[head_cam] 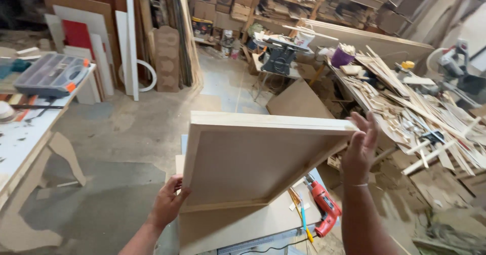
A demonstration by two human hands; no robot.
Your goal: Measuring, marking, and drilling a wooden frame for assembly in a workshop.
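Holding a shallow wooden tray (253,159) tilted up above the workbench (238,227), the person has both hands on it. The left hand (167,204) grips the lower left corner, fingers curled around the rim, while the right hand (360,146) steadies the upper right corner, palm pressed against the edge with the fingers spread more than clenched. The tray hangs in the air at an angle, its open side facing the camera, its lower edge just above the board on the bench.

That loose right-hand hold looks like the weak point: if the palm slides, the tray could swing down and strike the red drill (324,207) lying just beside it on the bench. A twist between two opposite corners might also strain the frame's joints. The pile of wood offcuts (420,113) on the table to the right sits near enough to catch a swinging corner.
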